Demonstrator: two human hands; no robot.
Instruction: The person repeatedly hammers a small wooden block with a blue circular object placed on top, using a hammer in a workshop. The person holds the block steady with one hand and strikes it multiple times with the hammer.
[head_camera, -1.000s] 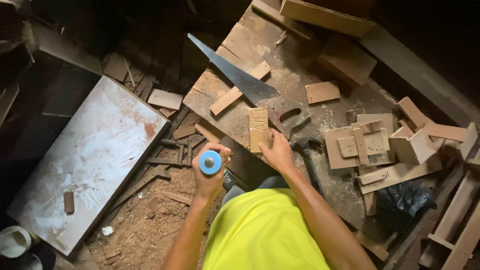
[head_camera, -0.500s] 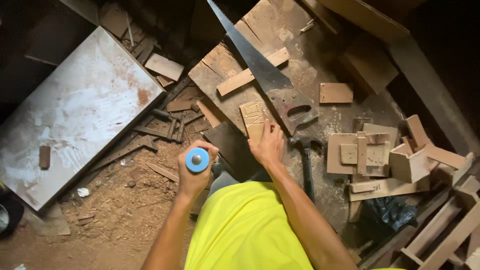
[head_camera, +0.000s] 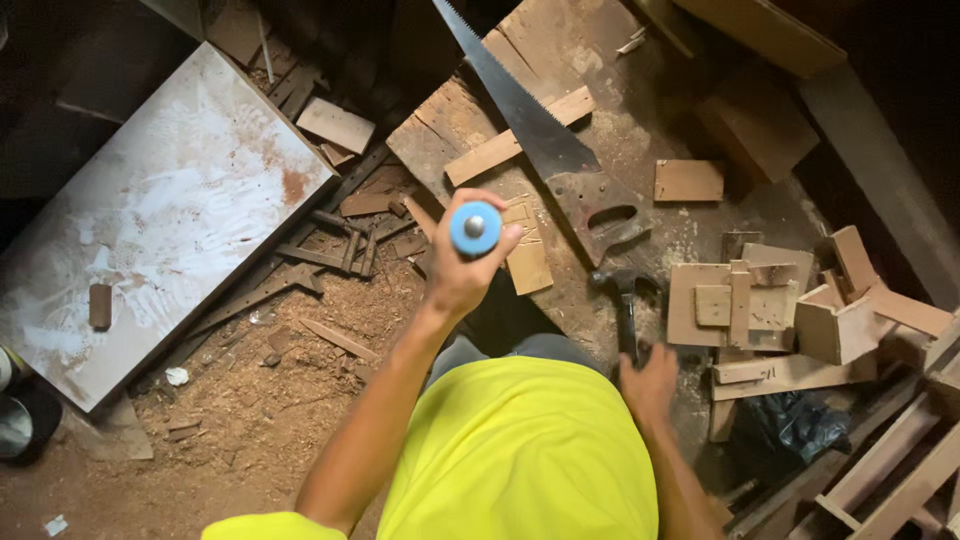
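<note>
- While the blue-capped cylinder (head_camera: 475, 228) is gripped upright in the left hand (head_camera: 462, 268), fingers are wrapped tight around it, above the board's (head_camera: 560, 60) near edge.
- Right hand (head_camera: 648, 383) is set on the hammer (head_camera: 626, 300) handle; fingers curled, grip cannot be confirmed.
- Handsaw (head_camera: 540, 140) is laid diagonally beside it.

A handsaw (head_camera: 545, 150) lies on a worn board (head_camera: 600, 60), blade pointing away. Left of the handsaw, a wooden slat (head_camera: 515, 140) passes under its blade. Right of it sits a small square offcut (head_camera: 688, 181). Further right, a cluster of stacked wood blocks (head_camera: 740, 300). Far left of the handsaw, a large white-smeared panel (head_camera: 150, 220) rests on the sawdust-covered floor (head_camera: 250, 420).
</note>
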